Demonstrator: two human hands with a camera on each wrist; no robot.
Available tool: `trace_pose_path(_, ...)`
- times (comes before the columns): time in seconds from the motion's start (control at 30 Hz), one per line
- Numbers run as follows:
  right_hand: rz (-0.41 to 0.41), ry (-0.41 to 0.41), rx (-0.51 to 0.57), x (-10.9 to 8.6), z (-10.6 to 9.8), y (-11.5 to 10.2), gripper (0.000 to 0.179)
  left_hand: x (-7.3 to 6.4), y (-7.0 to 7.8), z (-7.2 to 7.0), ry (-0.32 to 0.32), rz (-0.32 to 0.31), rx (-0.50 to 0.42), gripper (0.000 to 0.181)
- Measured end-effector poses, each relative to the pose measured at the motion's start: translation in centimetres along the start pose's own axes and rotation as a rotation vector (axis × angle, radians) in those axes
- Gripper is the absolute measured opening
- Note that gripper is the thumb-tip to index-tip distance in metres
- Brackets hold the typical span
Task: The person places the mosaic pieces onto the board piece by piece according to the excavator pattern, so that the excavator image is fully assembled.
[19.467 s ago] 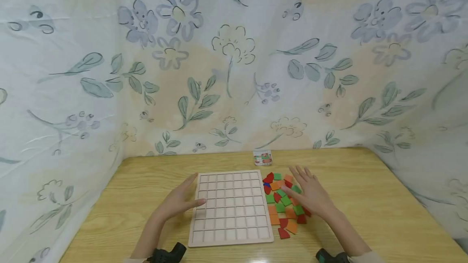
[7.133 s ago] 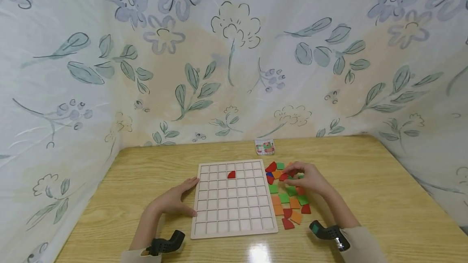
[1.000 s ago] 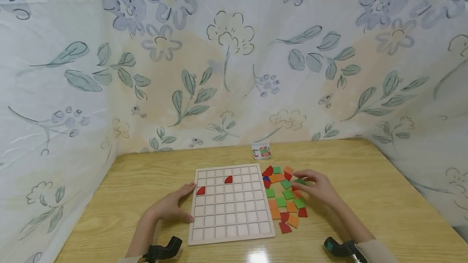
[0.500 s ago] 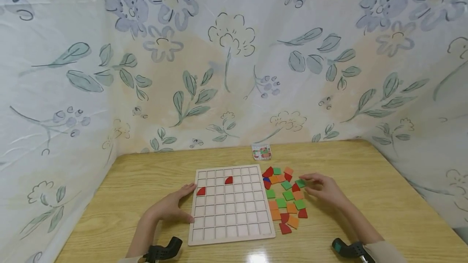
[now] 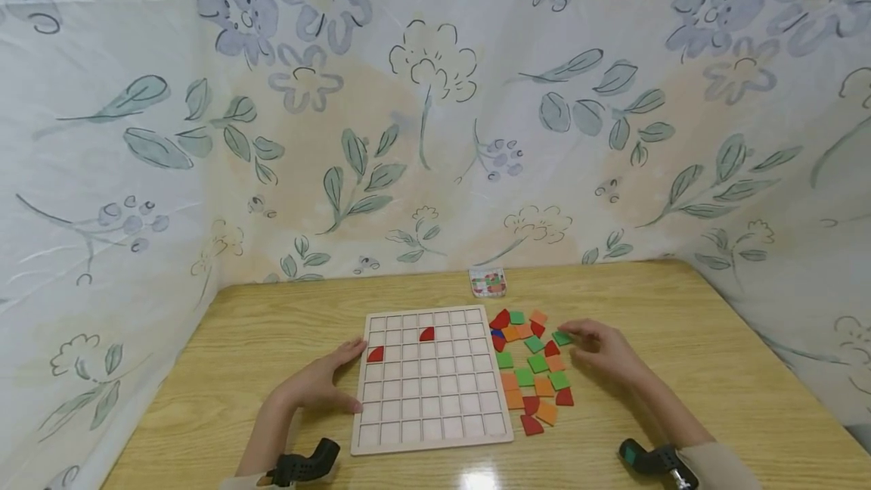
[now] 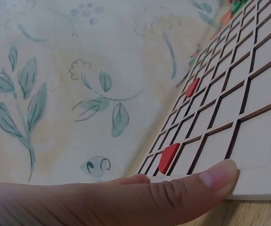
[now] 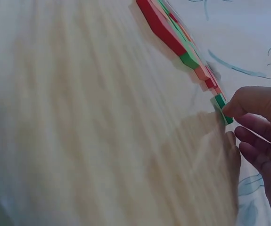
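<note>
A pale wooden grid board lies on the table, two red quarter-round tiles on it: one towards the back, one in the left column. My left hand rests at the board's left edge, thumb and fingers spread apart; in the left wrist view the thumb lies along the rim. To the right of the loose tiles, my right hand pinches a green tile at its edge. In the right wrist view a fingertip covers part of this green tile.
Loose green, orange and red tiles, with a bit of blue, lie spread right of the board, among them a green one and an orange one. A small printed pattern card lies behind. Flowered cloth hangs around the wooden table.
Over the earlier frames two red tiles came onto the board. Since a second ago my right hand has shifted right, and the green tile at its fingertips now looks tilted. My left hand stays put.
</note>
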State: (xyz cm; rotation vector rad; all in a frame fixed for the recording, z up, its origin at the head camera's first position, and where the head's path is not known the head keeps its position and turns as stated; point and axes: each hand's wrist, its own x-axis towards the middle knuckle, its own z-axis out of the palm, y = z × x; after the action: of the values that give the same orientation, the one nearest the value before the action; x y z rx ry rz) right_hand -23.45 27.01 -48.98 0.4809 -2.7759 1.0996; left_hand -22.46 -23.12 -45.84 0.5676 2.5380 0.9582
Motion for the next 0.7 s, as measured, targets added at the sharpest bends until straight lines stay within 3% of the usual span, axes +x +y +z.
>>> trace_pose_path(0.7, 0.068, -0.009, 0.024, 0.88, -0.35, 0.71, 0.026, 0.49, -0.37, -0.07, -0.029, 0.043, -0.025, 0.099)
